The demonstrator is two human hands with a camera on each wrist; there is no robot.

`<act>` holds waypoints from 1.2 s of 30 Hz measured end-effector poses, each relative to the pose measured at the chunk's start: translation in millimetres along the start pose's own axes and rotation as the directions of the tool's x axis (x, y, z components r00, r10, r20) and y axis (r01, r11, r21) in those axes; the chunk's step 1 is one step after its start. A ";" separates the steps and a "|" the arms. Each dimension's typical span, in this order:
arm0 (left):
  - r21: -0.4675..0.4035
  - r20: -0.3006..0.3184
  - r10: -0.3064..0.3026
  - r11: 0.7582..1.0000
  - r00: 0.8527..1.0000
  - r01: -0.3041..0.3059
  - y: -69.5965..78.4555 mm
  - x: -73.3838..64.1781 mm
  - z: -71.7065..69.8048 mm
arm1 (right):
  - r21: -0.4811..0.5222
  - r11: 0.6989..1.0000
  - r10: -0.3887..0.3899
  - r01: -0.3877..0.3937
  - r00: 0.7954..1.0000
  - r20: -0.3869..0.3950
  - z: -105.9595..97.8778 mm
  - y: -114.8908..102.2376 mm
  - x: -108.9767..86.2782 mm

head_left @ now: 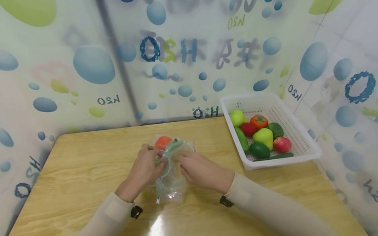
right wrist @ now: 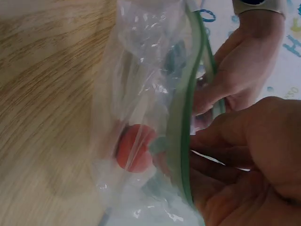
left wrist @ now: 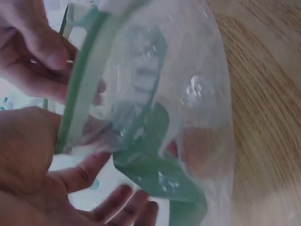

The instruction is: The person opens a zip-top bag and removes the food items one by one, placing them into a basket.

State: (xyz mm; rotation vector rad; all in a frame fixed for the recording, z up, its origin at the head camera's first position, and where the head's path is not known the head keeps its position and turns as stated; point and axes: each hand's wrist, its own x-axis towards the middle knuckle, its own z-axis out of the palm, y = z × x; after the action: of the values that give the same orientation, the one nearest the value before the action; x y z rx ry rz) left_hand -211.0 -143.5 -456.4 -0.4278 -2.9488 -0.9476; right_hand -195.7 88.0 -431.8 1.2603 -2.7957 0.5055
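A clear zip bag (head_left: 170,176) with a green zip strip is between the two hands over the table. My left hand (head_left: 148,166) pinches the bag's edge on the left; in the left wrist view its other fingers (left wrist: 123,207) spread below the strip. On the opposite side my right hand (head_left: 203,170) grips the bag by the zip edge (right wrist: 184,136). The bag's mouth gapes between the hands in the wrist views. A round orange-red item (right wrist: 135,148) shows through the plastic, and at the bag's far end in the head view.
A white plastic basket (head_left: 307,146) at the right holds several fruits and vegetables, among them a yellow-green pear (head_left: 263,138), a persimmon (head_left: 259,121) and a cucumber (head_left: 274,157). The wooden table (head_left: 84,163) meets a patterned curtain (head_left: 183,75) at its back edge.
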 end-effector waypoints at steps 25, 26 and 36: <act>-0.109 0.137 0.036 0.994 0.990 -0.021 -15.7 7.7 -3.7 | 0.027 0.997 0.070 -0.070 0.997 -0.011 28.7 23.6 12.2; -0.127 0.151 0.021 0.992 0.988 -0.002 -17.1 8.0 -4.2 | 0.028 0.997 0.075 -0.074 0.997 -0.009 29.6 23.8 13.0; -0.147 0.177 -0.025 0.988 0.984 0.052 -17.9 6.0 -6.8 | -0.025 0.980 0.197 -0.196 0.980 0.042 34.6 19.7 23.8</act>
State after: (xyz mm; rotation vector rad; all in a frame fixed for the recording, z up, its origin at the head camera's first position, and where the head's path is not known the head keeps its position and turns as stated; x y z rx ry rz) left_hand -221.9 -159.8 -460.4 -0.4837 -3.0615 -1.2038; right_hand -222.6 72.3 -466.2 1.0093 -2.9716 0.4600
